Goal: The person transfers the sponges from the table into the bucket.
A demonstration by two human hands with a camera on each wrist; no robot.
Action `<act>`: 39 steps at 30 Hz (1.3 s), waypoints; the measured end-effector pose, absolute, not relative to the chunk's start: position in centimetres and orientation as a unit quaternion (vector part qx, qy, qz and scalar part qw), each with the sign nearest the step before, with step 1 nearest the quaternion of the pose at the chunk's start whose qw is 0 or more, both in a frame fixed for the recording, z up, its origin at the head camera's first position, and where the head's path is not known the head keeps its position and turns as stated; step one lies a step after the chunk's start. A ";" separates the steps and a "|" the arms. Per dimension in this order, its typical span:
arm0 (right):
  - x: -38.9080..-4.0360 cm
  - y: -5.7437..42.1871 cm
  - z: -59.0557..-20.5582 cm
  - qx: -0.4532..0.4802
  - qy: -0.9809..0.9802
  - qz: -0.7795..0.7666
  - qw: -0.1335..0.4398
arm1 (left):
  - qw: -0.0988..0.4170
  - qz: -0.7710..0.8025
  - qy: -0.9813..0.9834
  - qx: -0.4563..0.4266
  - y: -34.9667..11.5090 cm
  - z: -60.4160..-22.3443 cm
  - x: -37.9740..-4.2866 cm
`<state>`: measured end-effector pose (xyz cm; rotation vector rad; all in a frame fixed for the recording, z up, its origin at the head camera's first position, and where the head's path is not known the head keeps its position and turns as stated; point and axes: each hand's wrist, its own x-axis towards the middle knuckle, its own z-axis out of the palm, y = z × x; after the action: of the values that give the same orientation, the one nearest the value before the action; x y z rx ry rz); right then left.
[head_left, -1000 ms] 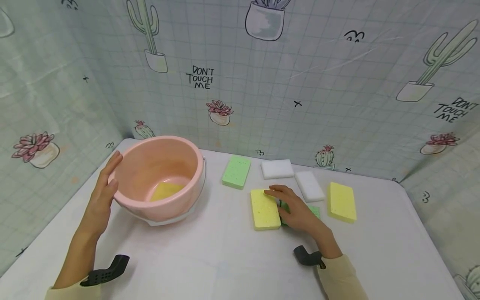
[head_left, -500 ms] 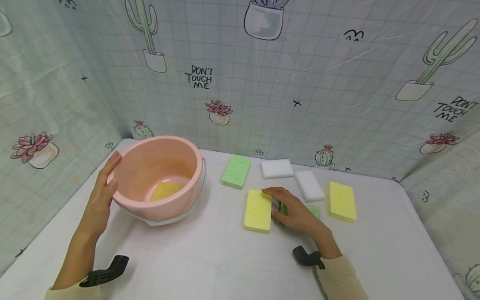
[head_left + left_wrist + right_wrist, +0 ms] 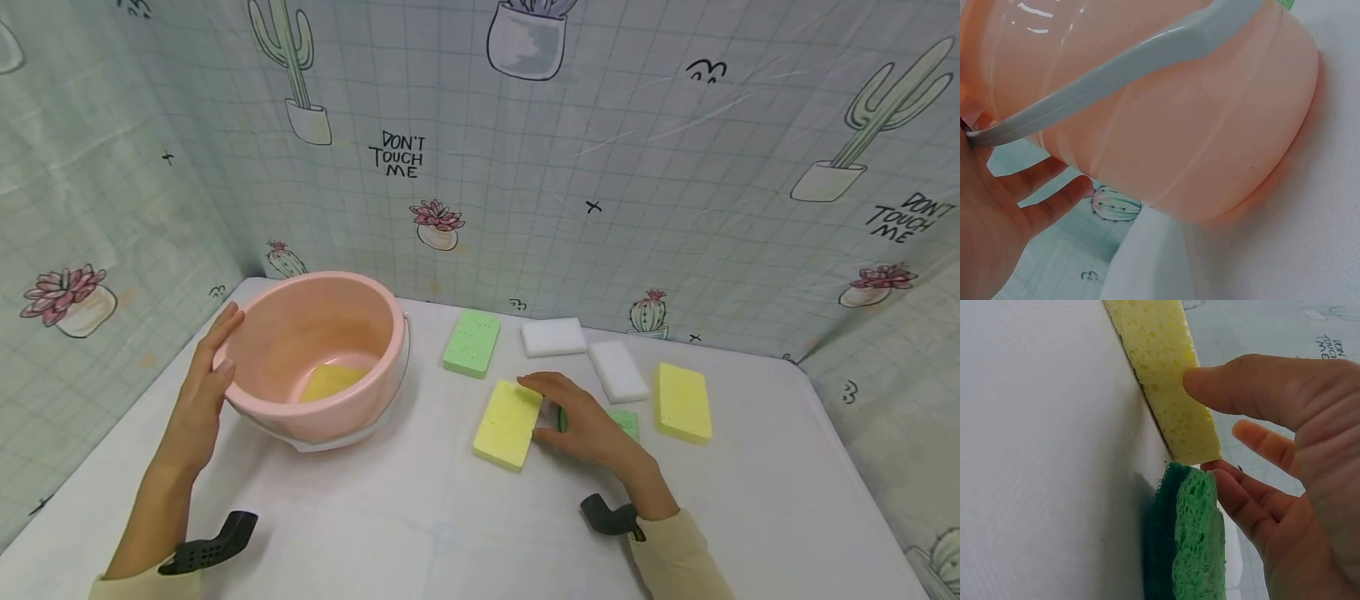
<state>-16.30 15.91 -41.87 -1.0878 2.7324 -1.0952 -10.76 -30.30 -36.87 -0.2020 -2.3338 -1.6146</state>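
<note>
My left hand (image 3: 197, 400) rests against the left side of a pink bucket (image 3: 337, 427), thumb by the rim and fingers extended along the outer wall. A yellow sponge (image 3: 333, 382) lies inside the bucket. On the table, my right hand (image 3: 588, 421) touches another yellow sponge (image 3: 504, 427), which lies aslant. In the right wrist view my thumb (image 3: 1210, 387) meets the long side of that yellow sponge (image 3: 1160, 381), and other fingers reach close to its end. A green sponge with a dark scouring side (image 3: 1197, 544) stands beside it, partly hidden under my hand in the head view.
Behind lie a light green sponge (image 3: 472, 343) and two white sponges (image 3: 553, 337), one of them slanted. A further yellow sponge (image 3: 682, 402) is at the right. The bucket's pale handle (image 3: 1122, 69) hangs down its near side. A patterned curtain (image 3: 510, 250) borders the white table (image 3: 420, 517).
The yellow sponge by my right hand has slid left and turned, its near end swinging left. My right hand has shifted slightly left. The left hand and the bucket have stayed put.
</note>
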 end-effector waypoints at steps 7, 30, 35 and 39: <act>-16.3 15.6 -42.0 -0.343 0.873 -0.344 0.037 | 0.149 -0.561 -0.811 -0.072 -30.2 -36.9 -10.8; -15.8 15.5 -41.5 -0.354 0.862 -0.342 0.118 | 0.153 -0.558 -0.812 -0.078 -30.2 -36.7 -10.6; -15.6 15.5 -41.1 -0.344 0.865 -0.337 0.141 | 0.153 -0.556 -0.814 -0.071 -30.2 -36.7 -10.7; -15.5 15.7 -40.9 -0.338 0.867 -0.330 0.156 | 0.153 -0.558 -0.813 -0.070 -30.3 -36.8 -10.7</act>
<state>-15.48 15.67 -40.86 -0.9686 2.4833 -0.9460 -10.74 -30.25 -36.79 -0.2021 -2.3309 -1.6010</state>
